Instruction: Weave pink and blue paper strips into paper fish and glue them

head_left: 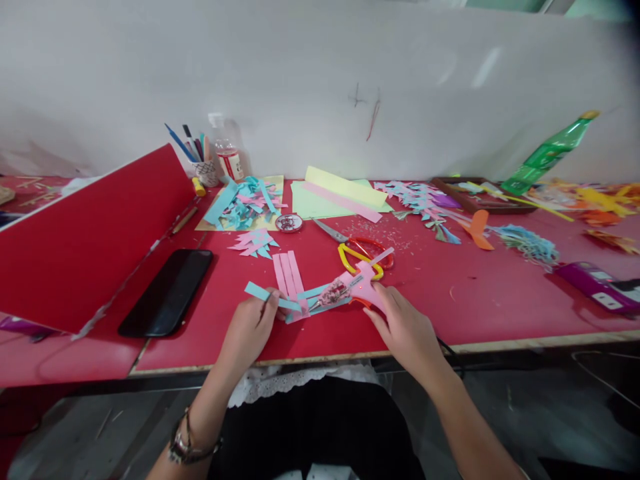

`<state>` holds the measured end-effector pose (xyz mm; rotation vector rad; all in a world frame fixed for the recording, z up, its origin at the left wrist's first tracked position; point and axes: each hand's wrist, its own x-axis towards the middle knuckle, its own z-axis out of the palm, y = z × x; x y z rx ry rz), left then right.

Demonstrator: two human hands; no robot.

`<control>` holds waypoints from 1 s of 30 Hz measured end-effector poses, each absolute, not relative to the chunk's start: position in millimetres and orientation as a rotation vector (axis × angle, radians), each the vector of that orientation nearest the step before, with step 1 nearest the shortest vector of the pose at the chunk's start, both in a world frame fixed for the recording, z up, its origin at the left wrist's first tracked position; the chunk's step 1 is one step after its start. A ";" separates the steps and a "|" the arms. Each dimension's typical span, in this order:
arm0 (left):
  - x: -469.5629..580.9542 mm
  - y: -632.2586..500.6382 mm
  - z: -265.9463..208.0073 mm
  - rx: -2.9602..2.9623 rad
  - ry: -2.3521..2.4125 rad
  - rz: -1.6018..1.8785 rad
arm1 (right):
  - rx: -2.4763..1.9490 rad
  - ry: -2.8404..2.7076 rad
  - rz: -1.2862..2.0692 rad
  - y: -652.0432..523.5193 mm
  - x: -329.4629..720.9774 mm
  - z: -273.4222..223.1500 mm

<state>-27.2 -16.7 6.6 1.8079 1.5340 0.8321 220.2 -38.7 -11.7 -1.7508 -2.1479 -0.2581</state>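
My right hand (403, 323) is closed round the handle of a pink glue gun (367, 290). Its metal nozzle points left, close to a small crossing of pink and blue paper strips (297, 317) on the red tabletop. A blue paper strip (259, 292) is pinched in my left hand (255, 323), its right end over that crossing. Whether nozzle and paper touch, I cannot tell. Beyond the crossing, several pink strips (287, 273) lie side by side. Scissors (357, 248) with red and yellow handles lie just behind the glue gun.
Left stand a phone (167, 293) and a propped red board (95, 247). Behind are cut paper pieces (247, 207), a pen cup (205, 173), a bottle (227, 150) and paper sheets (340, 193). A green bottle (550, 157) leans right, near a purple device (600, 287).
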 end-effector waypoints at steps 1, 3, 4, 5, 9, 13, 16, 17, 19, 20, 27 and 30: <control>-27.2 -16.5 6.4 1.809 1.532 0.836 | -1.751 -2.148 -0.261 -38.7 221.0 -11.7; -27.1 -16.2 6.0 1.810 1.531 0.840 | -1.756 -2.145 -0.261 -38.9 222.7 -12.0; -27.2 -16.0 5.8 1.811 1.531 0.837 | -1.762 -2.142 -0.260 -39.0 223.7 -12.3; -27.2 -15.8 5.7 1.811 1.532 0.831 | -1.770 -2.138 -0.261 -39.2 224.9 -12.6; -27.7 -15.5 5.5 1.812 1.525 0.822 | -1.785 -2.131 -0.293 -39.6 229.9 -13.4; -28.0 -15.9 5.3 1.827 1.515 0.826 | -1.787 -2.131 -0.344 -39.3 234.9 -13.0; -28.1 -16.3 5.1 1.828 1.513 0.821 | -1.805 -2.131 -0.361 -39.3 238.1 -12.1; -28.1 -16.4 5.1 1.827 1.515 0.819 | -1.818 -2.130 -0.361 -39.4 239.1 -11.6; -28.3 -16.7 5.3 1.829 1.516 0.815 | -1.842 -2.118 -0.360 -39.9 241.0 -10.6; -28.4 -16.9 5.5 1.832 1.516 0.814 | -1.849 -2.108 -0.358 -40.3 241.9 -10.1; -28.1 -16.5 6.1 1.835 1.521 0.821 | -1.889 -2.063 -0.305 -42.0 248.7 -7.3; -28.0 -16.1 5.8 1.838 1.521 0.819 | -1.906 -2.038 -0.285 -41.9 251.4 -6.3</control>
